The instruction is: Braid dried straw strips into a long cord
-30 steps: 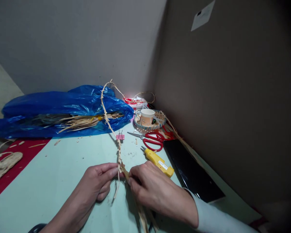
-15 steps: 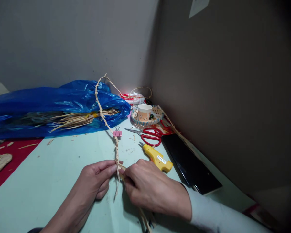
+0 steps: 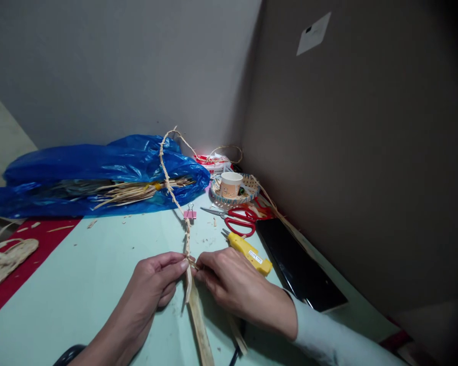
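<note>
Left hand [image 3: 156, 279] pinched on braided cord [image 3: 188, 239] — right hand [image 3: 231, 288] just beside, pinching a strand [image 3: 193, 263] — glue gun [image 3: 249, 252] near.

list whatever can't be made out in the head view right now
All in the head view:
Far end of the thin strand: hidden by the right hand.
Near end of the wide strip: cut off by the bottom edge.
Rest of the woven piece: cut off by the left edge.
Label on the yellow glue gun: too small to read.
</note>
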The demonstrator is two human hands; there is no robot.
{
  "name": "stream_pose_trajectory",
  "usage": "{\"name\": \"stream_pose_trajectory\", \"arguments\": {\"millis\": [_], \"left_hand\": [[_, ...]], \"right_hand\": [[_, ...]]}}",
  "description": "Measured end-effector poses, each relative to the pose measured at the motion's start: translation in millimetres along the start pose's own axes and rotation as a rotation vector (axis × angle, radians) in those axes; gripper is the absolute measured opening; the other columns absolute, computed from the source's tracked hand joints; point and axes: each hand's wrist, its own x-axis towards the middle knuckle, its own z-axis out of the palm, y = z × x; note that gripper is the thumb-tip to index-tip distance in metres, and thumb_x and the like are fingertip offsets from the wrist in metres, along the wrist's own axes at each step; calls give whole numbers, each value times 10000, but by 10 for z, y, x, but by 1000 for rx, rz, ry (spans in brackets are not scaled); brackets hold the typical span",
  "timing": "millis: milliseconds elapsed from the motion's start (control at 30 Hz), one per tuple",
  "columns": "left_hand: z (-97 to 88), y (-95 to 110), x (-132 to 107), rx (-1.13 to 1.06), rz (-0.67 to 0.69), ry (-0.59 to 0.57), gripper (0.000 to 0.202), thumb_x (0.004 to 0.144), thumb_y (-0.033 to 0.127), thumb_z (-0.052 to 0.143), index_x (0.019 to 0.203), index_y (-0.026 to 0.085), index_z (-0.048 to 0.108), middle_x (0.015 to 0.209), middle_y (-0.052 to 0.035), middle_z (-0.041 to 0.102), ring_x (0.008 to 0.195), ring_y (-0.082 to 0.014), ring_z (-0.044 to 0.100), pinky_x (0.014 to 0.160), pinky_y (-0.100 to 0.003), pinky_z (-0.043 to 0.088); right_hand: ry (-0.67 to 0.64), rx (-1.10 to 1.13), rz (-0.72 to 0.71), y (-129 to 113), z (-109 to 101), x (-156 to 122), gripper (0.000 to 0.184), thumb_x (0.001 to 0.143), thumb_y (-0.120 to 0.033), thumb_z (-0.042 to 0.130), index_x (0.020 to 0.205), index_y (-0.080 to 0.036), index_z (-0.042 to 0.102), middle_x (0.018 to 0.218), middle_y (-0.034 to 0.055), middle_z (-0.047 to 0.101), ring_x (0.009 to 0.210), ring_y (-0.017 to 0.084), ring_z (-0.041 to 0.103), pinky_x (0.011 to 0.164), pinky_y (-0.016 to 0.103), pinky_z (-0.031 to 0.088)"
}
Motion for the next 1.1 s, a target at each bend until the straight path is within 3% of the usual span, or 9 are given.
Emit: {"name": "stream_pose_trajectory", "arguments": {"millis": [133,233,333,467,567,667,867,967,1100], "left_hand": [[74,19,-4,81,-11,64,300,640,384,721,767,115,688,422,119,311,391,-32,167,391,-190,80],[103,25,14,140,48,110,246,617,348,712,717,123,717,438,75,446,405,-54,298,398,-186,186],[88,33,32,220,180,127,179,613,314,703,664,147,742,564,2,628,608,-148,556,586,-231,409],[80,43,34,286,237,147,181,593,318,678,628,156,753,627,-42,703,758,-241,627,741,-304,441],[94,20,38,223,195,128,174,578,305,665,610,152,741,567,-21,658,630,-187,581,615,-266,423],[93,-20,49,118,68,122,230,562,351,701,638,135,727,405,58,463,404,-76,351,426,-200,233],[60,-54,11,1,9,58,366,592,461,752,728,124,707,415,92,370,394,-41,245,413,-181,119],[46,-32,-33,6,42,48,358,625,465,749,711,122,690,400,106,323,395,-39,209,417,-182,108],[26,2,-53,-34,38,-5,339,662,453,738,713,125,674,439,119,275,410,-30,156,428,-190,69]], "right_hand": [[21,87,-10,-7,0,13,223,906,-230,476,697,-168,522,649,5,581,599,99,462,556,242,238],[31,121,-33,-22,-3,8,212,897,-205,465,694,-165,508,655,4,585,604,94,476,560,234,251],[51,129,-49,-42,34,4,199,895,-191,452,709,-165,517,671,7,597,607,95,483,564,229,265],[72,65,-23,-95,124,-1,206,899,-191,430,716,-167,521,690,21,614,603,108,489,569,234,290],[79,-36,-25,-167,197,-19,151,886,-167,430,809,-170,560,779,44,646,678,147,543,618,257,334],[52,-190,-29,-249,268,-40,165,838,-127,476,956,-159,588,904,79,654,809,214,583,679,305,367],[4,-500,-184,-291,368,-46,365,833,-55,485,1194,-49,539,985,144,652,836,262,599,605,328,374],[62,-305,-207,-228,274,-31,212,890,-148,486,1060,-124,610,922,92,667,811,213,592,646,305,384],[248,87,-1,-93,76,50,262,949,-361,448,910,-169,621,858,50,652,809,168,563,701,269,376]]}}
